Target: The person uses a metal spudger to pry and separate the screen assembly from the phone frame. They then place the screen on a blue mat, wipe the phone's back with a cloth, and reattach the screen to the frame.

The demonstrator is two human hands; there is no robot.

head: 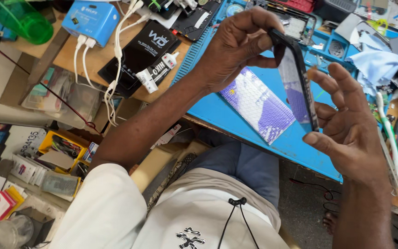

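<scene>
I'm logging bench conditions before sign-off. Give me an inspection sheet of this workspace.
Surface: blue work mat over a wooden bench.
Job's things: thin black-framed phone screen held edge-on above the mat.
Clutter: purple-and-white bubble pouch, light blue cloth, green plastic bottle, black flat box.
Grippers: left hand pinches the screen's top; right hand supports its lower edge.
Cables: white cables from a blue charger box.
Surroundings: packets and boxes on the floor.
</scene>
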